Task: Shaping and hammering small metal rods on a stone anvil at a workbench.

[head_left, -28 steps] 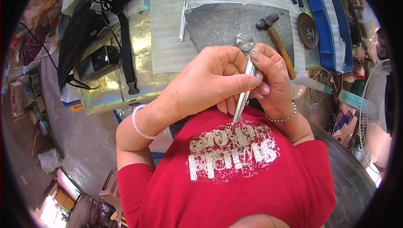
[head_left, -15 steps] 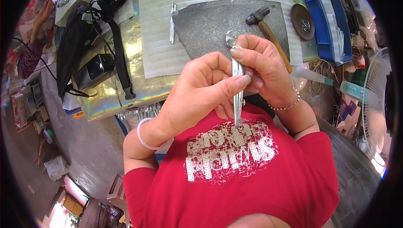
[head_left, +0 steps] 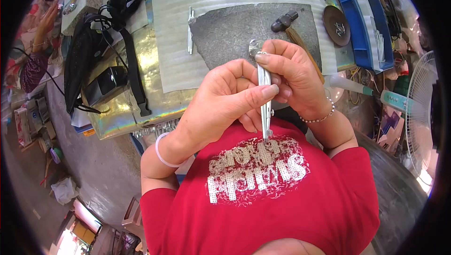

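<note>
A: What is seen around the grip, largest first?

B: Beyond the hands, a workbench covered in shiny gold foil is seen, with a white corrugated sheet laid on it. A dark grey work pad is spread on that sheet, directly behind the knuckles. To the far right of the grip, blue trays and a fan are found. A black bag with straps is placed well to the left. A wooden-handled hammer lies just beyond the right hand, partly hidden by it. A round dark disc sits right of the hammer.

A: And the held thing?

B: A slim metal tool, silvery and narrow, is held upright between both hands, its lower tip pointed at the red shirt.

A: How is it gripped?

B: The left hand is closed around its middle, thumb pressed across it. The right hand is pinched on its upper end, where a small shiny piece is just visible.
</note>
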### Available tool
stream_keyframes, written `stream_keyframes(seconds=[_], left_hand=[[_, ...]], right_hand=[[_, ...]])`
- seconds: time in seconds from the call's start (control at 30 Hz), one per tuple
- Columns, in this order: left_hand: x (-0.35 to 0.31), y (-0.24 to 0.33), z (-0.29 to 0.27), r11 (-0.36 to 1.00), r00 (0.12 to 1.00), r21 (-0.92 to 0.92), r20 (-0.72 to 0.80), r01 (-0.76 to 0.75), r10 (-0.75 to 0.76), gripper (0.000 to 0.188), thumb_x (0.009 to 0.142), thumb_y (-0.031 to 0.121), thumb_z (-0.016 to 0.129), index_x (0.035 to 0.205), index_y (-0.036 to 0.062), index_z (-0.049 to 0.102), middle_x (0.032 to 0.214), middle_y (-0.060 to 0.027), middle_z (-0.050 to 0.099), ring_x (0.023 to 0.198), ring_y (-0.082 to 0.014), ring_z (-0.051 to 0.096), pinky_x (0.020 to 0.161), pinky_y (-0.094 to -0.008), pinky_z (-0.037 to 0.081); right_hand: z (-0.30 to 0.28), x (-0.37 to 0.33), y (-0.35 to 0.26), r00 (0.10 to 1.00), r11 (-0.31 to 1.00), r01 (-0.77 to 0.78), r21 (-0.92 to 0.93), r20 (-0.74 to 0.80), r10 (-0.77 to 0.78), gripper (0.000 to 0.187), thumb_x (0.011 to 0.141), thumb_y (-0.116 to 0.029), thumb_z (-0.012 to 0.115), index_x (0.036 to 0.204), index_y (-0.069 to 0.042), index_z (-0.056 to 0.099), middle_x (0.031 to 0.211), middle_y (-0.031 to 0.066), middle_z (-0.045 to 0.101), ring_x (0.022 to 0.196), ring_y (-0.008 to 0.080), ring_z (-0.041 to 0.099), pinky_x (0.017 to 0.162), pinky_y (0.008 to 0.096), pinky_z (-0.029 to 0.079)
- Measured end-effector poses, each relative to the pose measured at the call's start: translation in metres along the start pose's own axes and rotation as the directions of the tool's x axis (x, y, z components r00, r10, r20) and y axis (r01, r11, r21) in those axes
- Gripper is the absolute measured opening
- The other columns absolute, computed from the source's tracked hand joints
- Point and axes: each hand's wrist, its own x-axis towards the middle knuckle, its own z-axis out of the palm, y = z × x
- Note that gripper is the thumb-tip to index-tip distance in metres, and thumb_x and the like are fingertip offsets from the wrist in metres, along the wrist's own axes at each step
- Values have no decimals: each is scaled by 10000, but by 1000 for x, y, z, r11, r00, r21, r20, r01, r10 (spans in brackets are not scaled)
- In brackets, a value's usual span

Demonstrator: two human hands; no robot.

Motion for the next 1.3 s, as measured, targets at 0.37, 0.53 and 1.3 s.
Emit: stream_keyframes(seconds=[0.37,0.53,1.3], left_hand=[[15,5,8,999,999,-26,24,22,-21,219,866,160,644,922,2,502,673,-60,612,517,-99,600,439,-190,485],[24,4,9,1000,999,-26,47,5,-3,211,872,153,636,925,-1,502,677,-65,612,522,-105,604,440,-193,488],[35,13,0,980,985,-114,-86,-162,152,238,866,63,616,1059,23,482,784,-84,615,625,-114,606,526,-187,483]], right_hand=[[-12,-2,-9,1000,1000,28,13,-11,-28,190,880,-145,592,722,-70,517,583,-10,525,380,37,418,339,177,307],[-18,-1,-14,999,999,33,15,-10,-32,188,881,-144,588,721,-73,518,583,-10,522,381,38,418,340,178,304],[-139,59,-130,783,523,379,-763,-36,-621,179,932,-211,512,872,-59,585,627,-31,543,432,-5,384,400,150,288]])
